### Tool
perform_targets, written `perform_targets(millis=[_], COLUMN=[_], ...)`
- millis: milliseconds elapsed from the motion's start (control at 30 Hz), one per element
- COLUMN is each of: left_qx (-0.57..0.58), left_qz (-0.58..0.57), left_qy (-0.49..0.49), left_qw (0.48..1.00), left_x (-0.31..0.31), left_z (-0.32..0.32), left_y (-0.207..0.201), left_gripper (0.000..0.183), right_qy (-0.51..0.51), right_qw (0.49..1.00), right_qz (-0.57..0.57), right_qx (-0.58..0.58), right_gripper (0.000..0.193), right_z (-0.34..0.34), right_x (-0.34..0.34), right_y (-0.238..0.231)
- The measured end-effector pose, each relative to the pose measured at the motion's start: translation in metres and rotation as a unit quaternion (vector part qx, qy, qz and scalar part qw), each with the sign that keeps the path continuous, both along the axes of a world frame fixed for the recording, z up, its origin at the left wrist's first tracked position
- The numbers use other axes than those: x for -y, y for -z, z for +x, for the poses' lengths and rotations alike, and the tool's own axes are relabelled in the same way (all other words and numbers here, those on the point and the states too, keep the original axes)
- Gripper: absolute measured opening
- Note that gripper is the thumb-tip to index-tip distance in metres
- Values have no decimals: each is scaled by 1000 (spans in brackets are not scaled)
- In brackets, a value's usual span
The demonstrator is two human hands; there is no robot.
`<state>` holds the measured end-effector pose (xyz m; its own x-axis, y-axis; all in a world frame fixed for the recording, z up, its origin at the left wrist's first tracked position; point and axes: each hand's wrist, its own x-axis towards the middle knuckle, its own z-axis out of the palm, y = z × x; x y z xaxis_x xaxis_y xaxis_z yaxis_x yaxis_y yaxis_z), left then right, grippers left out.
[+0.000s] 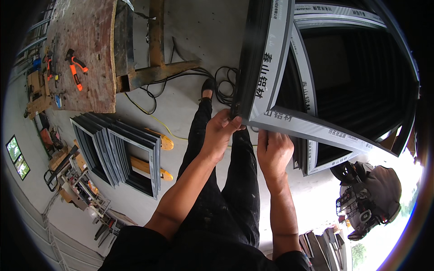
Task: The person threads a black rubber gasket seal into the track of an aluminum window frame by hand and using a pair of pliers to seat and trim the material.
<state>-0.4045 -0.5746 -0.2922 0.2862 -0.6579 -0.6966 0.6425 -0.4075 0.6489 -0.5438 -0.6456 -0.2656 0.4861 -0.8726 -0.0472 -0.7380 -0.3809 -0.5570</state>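
A dark aluminium window frame (316, 127) with white printed protective film stands tilted in front of me, its near corner between my hands. My left hand (220, 134) closes on that corner from the left, thumb and fingers pressed against the dark profile. Under the lower rail, just right of the corner, my right hand (275, 152) is closed with its fingers curled up to the rail's edge. The rail hides part of its fingertips. Behind the held frame, more filmed frames (304, 72) stand stacked closely together.
At upper left is a worn wooden workbench (86, 27) with orange-handled pliers (76, 70). Below it, several frames (131, 140) rest on a yellow pallet jack (166, 141). Black cables (224, 90) coil on the floor. A scooter (368, 198) stands at right, near metal offcuts (323, 248).
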Motion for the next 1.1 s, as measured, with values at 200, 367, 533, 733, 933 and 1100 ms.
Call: perform_targets(millis=[200, 367, 533, 733, 933, 1100], left_qx=[-112, -48, -4, -3, -104, -57], left_qz=[40, -2, 23, 21, 69, 14], left_qy=[-82, -57, -70, -50, -65, -77], left_qw=[990, 997, 997, 999, 990, 995], left_x=[7, 2, 1, 1, 9, 8], left_z=[-9, -9, -15, -14, -22, -29], left_y=[-16, -3, 0, 0, -14, -7], left_gripper=[22, 17, 20, 19, 9, 13], right_qy=[12, 65, -11, 101, 130, 134], right_qw=[1000, 971, 987, 983, 987, 990], right_qz=[26, 217, 128, 148, 86, 36], right_qx=[-2, 82, 95, 43, 33, 16], right_gripper=[14, 19, 20, 31, 21, 17], right_z=[1, -1, -31, -135, -157, -154], right_x=[3, 13, 18, 28, 44, 42], right_y=[-5, -17, -15, -33, -44, -34])
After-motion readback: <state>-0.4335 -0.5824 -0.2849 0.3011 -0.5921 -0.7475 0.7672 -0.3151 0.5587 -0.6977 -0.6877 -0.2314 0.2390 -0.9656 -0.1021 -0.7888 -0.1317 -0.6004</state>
